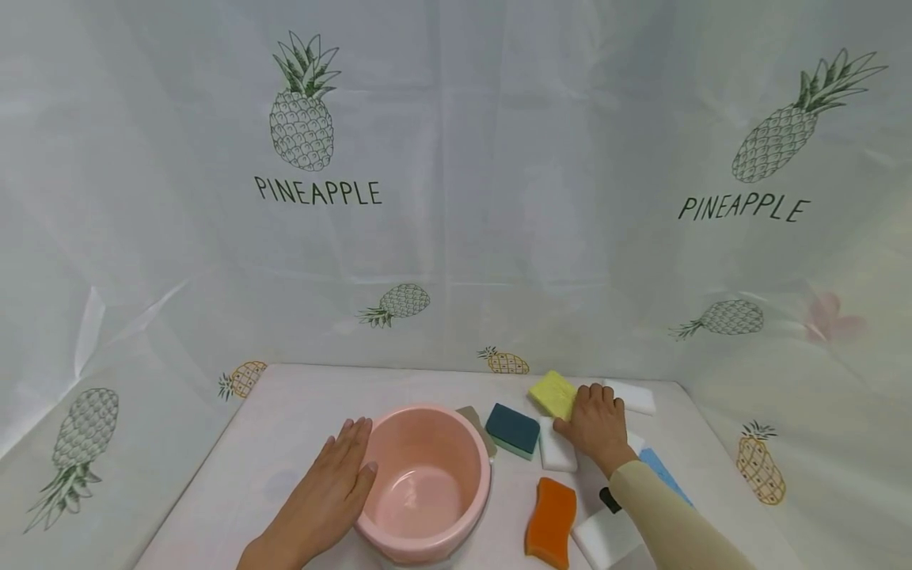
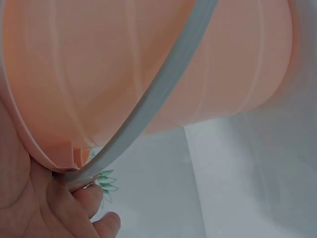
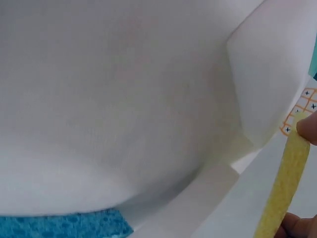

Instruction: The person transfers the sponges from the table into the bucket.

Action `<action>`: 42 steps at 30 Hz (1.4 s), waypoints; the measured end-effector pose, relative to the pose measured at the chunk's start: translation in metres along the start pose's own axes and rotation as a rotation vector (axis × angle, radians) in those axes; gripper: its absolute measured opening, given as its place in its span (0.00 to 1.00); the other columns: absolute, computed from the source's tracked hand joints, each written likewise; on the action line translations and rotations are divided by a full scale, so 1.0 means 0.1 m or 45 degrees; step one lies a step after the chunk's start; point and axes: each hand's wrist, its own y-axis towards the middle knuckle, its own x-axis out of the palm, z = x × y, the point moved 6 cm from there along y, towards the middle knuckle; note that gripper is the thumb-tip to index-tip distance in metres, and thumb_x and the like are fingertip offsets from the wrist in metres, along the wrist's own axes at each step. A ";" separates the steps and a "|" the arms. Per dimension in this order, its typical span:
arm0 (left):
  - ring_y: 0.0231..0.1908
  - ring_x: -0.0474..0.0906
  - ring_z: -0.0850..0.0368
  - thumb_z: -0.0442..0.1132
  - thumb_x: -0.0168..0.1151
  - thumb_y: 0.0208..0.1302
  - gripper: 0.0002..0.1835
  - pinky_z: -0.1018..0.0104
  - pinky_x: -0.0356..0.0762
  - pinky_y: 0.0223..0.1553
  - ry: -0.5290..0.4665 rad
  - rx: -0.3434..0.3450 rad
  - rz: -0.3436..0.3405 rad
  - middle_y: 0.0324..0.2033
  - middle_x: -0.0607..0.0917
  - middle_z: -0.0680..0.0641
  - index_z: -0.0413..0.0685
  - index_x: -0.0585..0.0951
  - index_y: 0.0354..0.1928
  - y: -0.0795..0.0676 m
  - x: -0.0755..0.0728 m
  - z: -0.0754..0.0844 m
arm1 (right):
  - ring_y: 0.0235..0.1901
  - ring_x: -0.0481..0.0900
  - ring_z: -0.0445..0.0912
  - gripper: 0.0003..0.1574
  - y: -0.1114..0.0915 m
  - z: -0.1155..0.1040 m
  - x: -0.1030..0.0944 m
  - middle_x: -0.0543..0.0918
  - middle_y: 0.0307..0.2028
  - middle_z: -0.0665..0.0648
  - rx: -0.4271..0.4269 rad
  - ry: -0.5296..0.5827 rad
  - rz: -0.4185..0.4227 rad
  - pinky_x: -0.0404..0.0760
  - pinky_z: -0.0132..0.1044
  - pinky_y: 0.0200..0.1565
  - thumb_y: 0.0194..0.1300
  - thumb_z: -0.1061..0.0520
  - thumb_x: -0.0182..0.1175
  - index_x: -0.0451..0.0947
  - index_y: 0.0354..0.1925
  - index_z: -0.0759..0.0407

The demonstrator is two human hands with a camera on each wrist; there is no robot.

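Bucket (image 1: pixel 484 479): pink one, parked near the front of the worktop (image 1: pixel 235 483) and used as the clock centre here (head view); no sponge can be seen inside it, just a shiny bottom.
Left hand (image 1: pixel 324 495): laid against the rim at about 9 o'clock, fingers fairly straight; the grey handle (image 2: pixel 148 104) is caught right beside the fingertips in the left wrist view.
Right hand (image 1: pixel 600 427): out between 2 and 3 o'clock, fingers narrowed onto the yellow sponge (image 1: pixel 552 394), which is pinched against the thumb.
Yellow sponge: at 2 o'clock, well apart from the bucket; whether it's lifted off the worktop can't really be told.
Other bits: dark green sponge (image 1: pixel 513 427) near the bucket at 2, orange sponge (image 1: pixel 551 522) between 3 and 4, blue sponge (image 1: pixel 664 473) way out at 3, white block (image 1: pixel 559 447) between the green one and the right hand.
Progress: pretty early, judging by this; one sponge is gripped, the others are left lying loose, so most of the handling looks undone.
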 end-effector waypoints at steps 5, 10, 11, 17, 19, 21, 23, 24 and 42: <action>0.81 0.55 0.40 0.46 0.52 0.83 0.33 0.37 0.55 0.79 0.011 0.011 0.016 0.80 0.63 0.37 0.35 0.62 0.80 0.00 0.00 0.00 | 0.46 0.69 0.63 0.43 -0.01 -0.02 -0.05 0.72 0.40 0.68 -0.087 -0.045 0.080 0.72 0.55 0.45 0.57 0.38 0.72 0.69 0.49 0.72; 0.81 0.56 0.39 0.46 0.52 0.83 0.33 0.37 0.55 0.79 0.017 0.020 0.028 0.79 0.64 0.36 0.34 0.62 0.80 0.01 0.01 0.00 | 0.49 0.70 0.63 0.48 -0.03 -0.04 -0.10 0.74 0.47 0.70 -0.191 -0.125 0.135 0.75 0.56 0.50 0.57 0.36 0.75 0.69 0.55 0.72; 0.81 0.57 0.39 0.46 0.52 0.83 0.33 0.37 0.55 0.79 0.014 0.022 0.029 0.79 0.64 0.36 0.34 0.62 0.80 0.01 0.00 0.00 | 0.49 0.70 0.63 0.48 -0.04 -0.05 -0.11 0.74 0.47 0.69 -0.214 -0.140 0.153 0.75 0.56 0.50 0.57 0.36 0.75 0.69 0.55 0.72; 0.81 0.57 0.38 0.46 0.52 0.83 0.33 0.35 0.55 0.79 0.018 0.030 0.026 0.79 0.65 0.35 0.34 0.62 0.80 0.02 -0.01 0.01 | 0.48 0.70 0.60 0.46 -0.06 -0.08 -0.22 0.74 0.47 0.67 -0.327 -0.152 0.301 0.74 0.54 0.50 0.57 0.38 0.74 0.68 0.56 0.69; 0.81 0.57 0.38 0.46 0.52 0.83 0.33 0.35 0.55 0.79 0.029 0.032 0.022 0.79 0.65 0.34 0.34 0.62 0.80 0.02 -0.01 0.01 | 0.48 0.70 0.60 0.46 -0.08 -0.10 -0.26 0.75 0.48 0.67 -0.358 -0.140 0.336 0.75 0.54 0.50 0.57 0.38 0.74 0.68 0.57 0.69; 0.81 0.57 0.38 0.46 0.52 0.82 0.33 0.35 0.54 0.79 0.032 0.034 0.015 0.79 0.65 0.34 0.34 0.62 0.80 0.02 -0.02 0.01 | 0.49 0.71 0.61 0.47 -0.09 -0.14 -0.31 0.76 0.49 0.67 -0.383 -0.143 0.356 0.75 0.54 0.51 0.57 0.37 0.73 0.69 0.58 0.68; 0.80 0.57 0.38 0.46 0.53 0.82 0.34 0.35 0.54 0.79 0.031 0.035 0.014 0.79 0.65 0.35 0.34 0.62 0.80 0.01 -0.04 0.01 | 0.49 0.71 0.60 0.47 -0.10 -0.17 -0.36 0.76 0.50 0.66 -0.407 -0.148 0.364 0.75 0.54 0.52 0.58 0.36 0.72 0.68 0.58 0.67; 0.80 0.57 0.38 0.47 0.53 0.82 0.34 0.34 0.54 0.79 0.030 0.036 0.013 0.79 0.65 0.35 0.34 0.61 0.80 0.01 -0.04 0.01 | 0.50 0.71 0.60 0.47 -0.11 -0.19 -0.39 0.76 0.50 0.66 -0.417 -0.153 0.366 0.75 0.54 0.52 0.58 0.36 0.72 0.68 0.59 0.67; 0.80 0.59 0.37 0.48 0.53 0.81 0.33 0.33 0.56 0.78 0.157 0.094 0.076 0.77 0.68 0.34 0.34 0.65 0.78 0.00 -0.08 0.00 | 0.50 0.73 0.60 0.44 -0.27 -0.68 -0.98 0.78 0.50 0.64 -0.629 -0.100 0.487 0.76 0.54 0.53 0.58 0.35 0.66 0.72 0.59 0.64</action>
